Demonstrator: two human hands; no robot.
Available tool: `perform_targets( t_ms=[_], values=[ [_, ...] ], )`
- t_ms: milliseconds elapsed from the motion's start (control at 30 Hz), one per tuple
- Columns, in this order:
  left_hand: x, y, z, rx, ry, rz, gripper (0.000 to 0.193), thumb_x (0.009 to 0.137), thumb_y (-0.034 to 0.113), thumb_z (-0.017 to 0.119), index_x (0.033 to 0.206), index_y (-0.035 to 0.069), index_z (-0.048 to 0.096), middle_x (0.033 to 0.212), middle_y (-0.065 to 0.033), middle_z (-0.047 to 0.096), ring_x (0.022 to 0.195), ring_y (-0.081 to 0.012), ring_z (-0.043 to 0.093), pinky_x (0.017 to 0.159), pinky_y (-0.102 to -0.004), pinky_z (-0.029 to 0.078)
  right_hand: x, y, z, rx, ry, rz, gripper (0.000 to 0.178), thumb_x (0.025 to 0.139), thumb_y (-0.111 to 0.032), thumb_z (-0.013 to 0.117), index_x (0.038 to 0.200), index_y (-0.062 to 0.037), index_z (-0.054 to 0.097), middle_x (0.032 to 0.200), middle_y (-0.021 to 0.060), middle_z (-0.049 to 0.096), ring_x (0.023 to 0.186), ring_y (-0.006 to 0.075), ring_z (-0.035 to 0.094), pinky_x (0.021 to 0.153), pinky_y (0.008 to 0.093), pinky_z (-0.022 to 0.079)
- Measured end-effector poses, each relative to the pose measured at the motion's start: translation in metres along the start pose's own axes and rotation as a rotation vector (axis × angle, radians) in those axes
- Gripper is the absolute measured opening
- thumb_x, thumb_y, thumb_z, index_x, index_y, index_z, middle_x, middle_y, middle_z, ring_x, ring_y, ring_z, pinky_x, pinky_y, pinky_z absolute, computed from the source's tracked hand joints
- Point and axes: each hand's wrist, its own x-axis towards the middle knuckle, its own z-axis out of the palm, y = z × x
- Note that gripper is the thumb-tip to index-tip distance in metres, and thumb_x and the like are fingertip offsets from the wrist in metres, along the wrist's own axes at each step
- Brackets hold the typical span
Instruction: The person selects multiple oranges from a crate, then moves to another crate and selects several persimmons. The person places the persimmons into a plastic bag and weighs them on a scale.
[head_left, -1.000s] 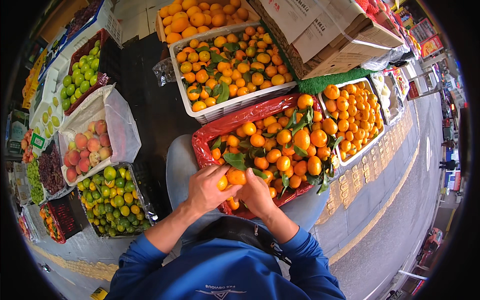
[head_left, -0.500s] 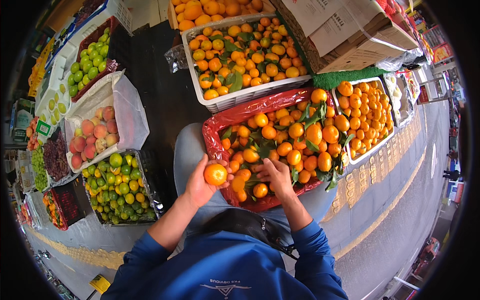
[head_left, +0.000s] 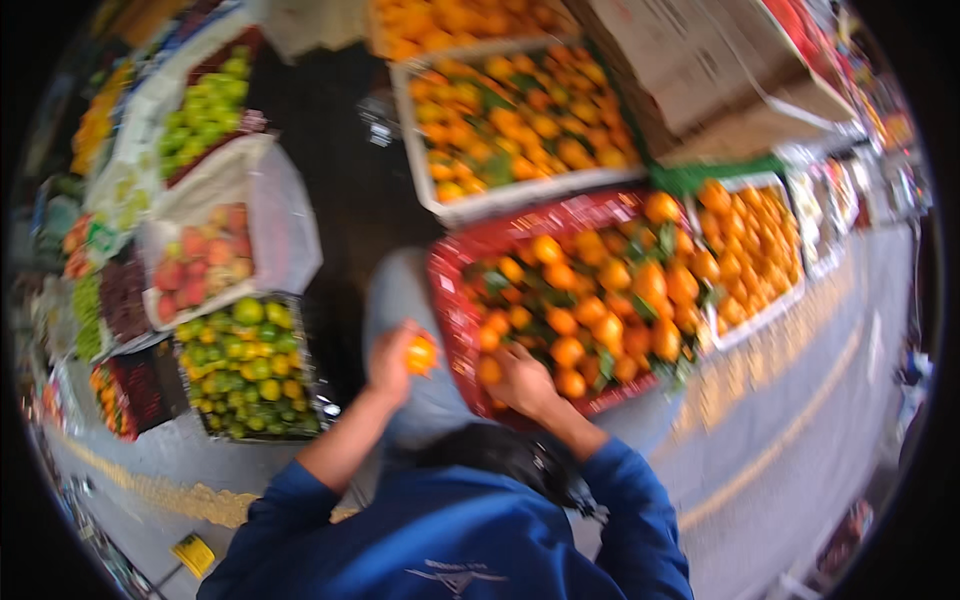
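A single orange mandarin (head_left: 421,354) sits in my left hand (head_left: 390,362), which is closed around it to the left of the red-lined crate (head_left: 455,290). My right hand (head_left: 524,386) is down at the crate's near left part, over the loose mandarins (head_left: 607,329). Its fingers are beside one mandarin (head_left: 489,371) at the crate's edge; blur hides whether they grip it. Green leaves lie among the fruit.
A white crate of small citrus (head_left: 520,125) stands beyond, and another white crate of orange fruit (head_left: 745,240) to the right. Left are peaches (head_left: 205,255), green-yellow citrus (head_left: 245,365) and green fruit (head_left: 205,115). A cardboard box (head_left: 710,80) is at the far right.
The view has shifted and blurred. My left hand, still with the mandarin, has drawn away from the crate. My right hand has moved left and nearer within the crate.
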Motion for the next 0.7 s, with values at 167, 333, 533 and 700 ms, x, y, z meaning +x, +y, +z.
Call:
perform_targets(
  t_ms=[167, 333, 533, 700],
  values=[
    [-0.002, -0.001, 0.004, -0.008, -0.098, 0.019, 0.047, 0.104, 0.046, 0.053, 0.095, 0.003, 0.071, 0.08, -0.0086, 0.072, 0.067, -0.0156, 0.068, 0.055, -0.0282, 0.052, 0.026, -0.008, -0.03, 0.129, 0.411, 0.012, 0.057, 0.075, -0.009, 0.084, 0.126, 0.0026, 0.063, 0.117, 0.02, 0.062, 0.103, 0.039, 0.064, 0.09, 0.0457, 0.055],
    [0.013, -0.018, 0.005, 0.08, -0.092, 0.111, 0.056, 0.1, 0.06, 0.057, 0.091, 0.006, 0.072, 0.076, -0.0048, 0.071, 0.062, -0.0122, 0.065, 0.049, -0.0264, 0.048, 0.014, -0.016, -0.02, -0.21, -0.464, -0.005, 0.061, 0.105, -0.038, 0.056, 0.158, -0.0136, 0.039, 0.162, 0.0191, 0.037, 0.149, 0.04, 0.034, 0.125, 0.0457, 0.025],
    [0.024, -0.028, 0.007, 0.121, -0.066, 0.21, 0.057, 0.1, 0.06, 0.056, 0.09, 0.007, 0.073, 0.08, -0.0018, 0.07, 0.065, -0.0118, 0.064, 0.056, -0.0286, 0.049, 0.023, -0.023, -0.03, -0.085, -0.151, -0.128, 0.058, 0.09, -0.033, 0.072, 0.14, -0.0088, 0.053, 0.135, 0.0176, 0.054, 0.119, 0.0358, 0.051, 0.104, 0.0421, 0.04],
    [0.013, -0.021, 0.005, 0.046, -0.126, 0.23, 0.053, 0.102, 0.053, 0.055, 0.088, 0.006, 0.073, 0.078, -0.0042, 0.072, 0.067, -0.014, 0.068, 0.059, -0.0267, 0.053, 0.025, -0.028, -0.044, 0.119, 0.127, -0.29, 0.056, 0.078, -0.028, 0.084, 0.125, -0.0047, 0.064, 0.113, 0.0164, 0.068, 0.095, 0.0324, 0.064, 0.087, 0.0391, 0.052]
  ],
)
